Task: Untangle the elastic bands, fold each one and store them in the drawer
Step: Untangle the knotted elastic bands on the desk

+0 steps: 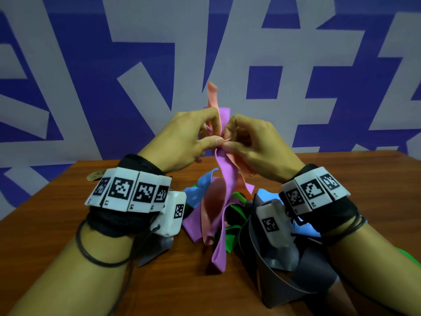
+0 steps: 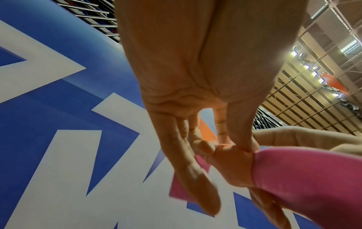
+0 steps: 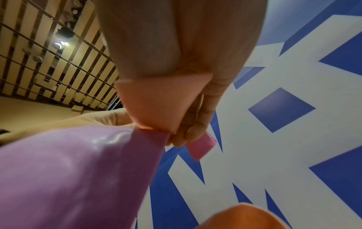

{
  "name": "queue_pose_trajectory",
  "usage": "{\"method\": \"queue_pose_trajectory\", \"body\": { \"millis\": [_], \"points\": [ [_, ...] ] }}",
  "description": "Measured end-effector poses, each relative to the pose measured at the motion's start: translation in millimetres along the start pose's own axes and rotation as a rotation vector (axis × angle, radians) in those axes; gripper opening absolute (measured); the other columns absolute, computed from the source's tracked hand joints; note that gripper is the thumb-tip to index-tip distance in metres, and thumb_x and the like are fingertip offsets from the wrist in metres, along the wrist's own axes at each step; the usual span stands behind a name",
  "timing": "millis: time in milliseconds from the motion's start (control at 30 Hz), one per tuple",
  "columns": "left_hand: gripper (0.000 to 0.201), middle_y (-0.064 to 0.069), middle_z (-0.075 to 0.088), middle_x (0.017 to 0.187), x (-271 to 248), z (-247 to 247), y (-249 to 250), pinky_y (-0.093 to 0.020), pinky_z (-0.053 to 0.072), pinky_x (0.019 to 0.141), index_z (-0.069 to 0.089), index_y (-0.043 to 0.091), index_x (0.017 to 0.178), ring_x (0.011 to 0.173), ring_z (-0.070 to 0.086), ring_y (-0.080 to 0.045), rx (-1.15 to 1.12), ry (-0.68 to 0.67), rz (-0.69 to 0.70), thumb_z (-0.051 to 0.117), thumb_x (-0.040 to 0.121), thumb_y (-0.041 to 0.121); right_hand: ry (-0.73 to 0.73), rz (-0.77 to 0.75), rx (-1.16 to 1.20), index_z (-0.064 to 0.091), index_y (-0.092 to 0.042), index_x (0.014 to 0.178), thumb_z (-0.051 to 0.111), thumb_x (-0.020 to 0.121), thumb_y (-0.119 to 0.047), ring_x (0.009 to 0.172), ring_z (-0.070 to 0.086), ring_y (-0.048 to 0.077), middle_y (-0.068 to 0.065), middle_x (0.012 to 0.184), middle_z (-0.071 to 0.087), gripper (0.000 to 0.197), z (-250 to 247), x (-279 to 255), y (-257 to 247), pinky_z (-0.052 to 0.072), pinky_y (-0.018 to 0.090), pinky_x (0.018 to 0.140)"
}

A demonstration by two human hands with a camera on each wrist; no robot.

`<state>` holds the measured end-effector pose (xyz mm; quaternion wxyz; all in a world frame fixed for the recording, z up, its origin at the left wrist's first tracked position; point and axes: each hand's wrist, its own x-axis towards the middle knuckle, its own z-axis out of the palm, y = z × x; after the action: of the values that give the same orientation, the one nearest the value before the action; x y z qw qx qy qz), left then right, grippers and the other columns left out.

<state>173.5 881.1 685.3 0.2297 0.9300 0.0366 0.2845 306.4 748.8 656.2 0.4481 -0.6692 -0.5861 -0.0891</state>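
From the head view, my left hand [image 1: 189, 135] and right hand [image 1: 248, 142] met above the wooden table [image 1: 68, 213], both pinching the knot where the purple band [image 1: 225, 176] crossed the orange band [image 1: 213, 96]; the other bands [image 1: 280, 258] lay heaped nearer me.

At my left wrist, thumb and fingers [image 2: 197, 182] closed on orange.

At my right wrist, curled fingers [image 3: 197, 124] nipped both bands.
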Motion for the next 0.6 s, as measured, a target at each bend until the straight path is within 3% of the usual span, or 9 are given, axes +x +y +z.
{"method": "queue_pose_trajectory", "body": {
  "millis": [133, 267, 367, 433, 533, 600],
  "points": [
    [0.016, -0.011, 0.064, 0.075, 0, 0, 0, -0.041, 0.058, 0.058, 0.052, 0.011, 0.095, 0.058, 0.066, -0.022, 0.030, -0.098, -0.004, 0.064, 0.096, 0.022, -0.034, -0.009, -0.011, 0.058, -0.016, 0.084, 0.069, 0.089, -0.013, 0.071, 0.067, 0.024, 0.003, 0.076, 0.070, 0.013, -1, -1, -1, 0.053, 0.046, 0.068],
    [0.008, -0.014, 0.065, 0.081, -1, -5, 0, -0.036, 0.059, 0.060, 0.054, 0.007, 0.094, 0.065, 0.066, -0.019, 0.000, -0.112, -0.002, 0.059, 0.097, 0.012, -0.055, -0.029, 0.014, 0.057, -0.014, 0.084, 0.069, 0.088, -0.012, 0.069, 0.063, 0.027, 0.007, 0.075, 0.067, 0.012, 4, -1, -3, 0.051, 0.048, 0.068],
    [0.008, -0.006, 0.061, 0.088, 0, -5, -3, -0.022, 0.055, 0.062, 0.056, 0.012, 0.090, 0.066, 0.061, -0.007, 0.030, -0.044, 0.023, 0.059, 0.096, 0.008, -0.083, -0.028, 0.074, 0.057, -0.014, 0.083, 0.067, 0.085, -0.016, 0.069, 0.062, 0.032, 0.012, 0.077, 0.066, 0.011, 6, 0, -3, 0.051, 0.052, 0.068],
    [0.012, -0.002, 0.055, 0.090, 1, -5, -4, -0.012, 0.045, 0.063, 0.055, 0.018, 0.088, 0.070, 0.054, 0.001, 0.073, -0.004, 0.041, 0.059, 0.096, 0.010, -0.115, -0.032, 0.090, 0.058, -0.015, 0.082, 0.066, 0.084, -0.019, 0.074, 0.062, 0.033, 0.014, 0.081, 0.066, 0.009, 5, 0, -5, 0.051, 0.054, 0.074],
    [0.012, -0.004, 0.050, 0.093, 0, 2, -2, -0.027, 0.044, 0.069, 0.053, 0.022, 0.090, 0.080, 0.052, -0.014, 0.138, 0.040, 0.055, 0.056, 0.098, 0.014, -0.179, -0.021, 0.108, 0.057, -0.015, 0.081, 0.065, 0.086, -0.017, 0.075, 0.061, 0.031, 0.013, 0.082, 0.065, 0.009, 0, 1, -5, 0.052, 0.051, 0.075],
    [0.013, -0.004, 0.047, 0.095, 1, 9, 0, -0.030, 0.042, 0.069, 0.051, 0.023, 0.090, 0.080, 0.050, -0.019, 0.161, 0.064, 0.053, 0.053, 0.099, 0.015, -0.234, -0.005, 0.136, 0.056, -0.012, 0.080, 0.065, 0.089, -0.009, 0.071, 0.059, 0.023, 0.013, 0.080, 0.063, 0.013, -6, 1, -4, 0.049, 0.042, 0.070]
  ]
}}
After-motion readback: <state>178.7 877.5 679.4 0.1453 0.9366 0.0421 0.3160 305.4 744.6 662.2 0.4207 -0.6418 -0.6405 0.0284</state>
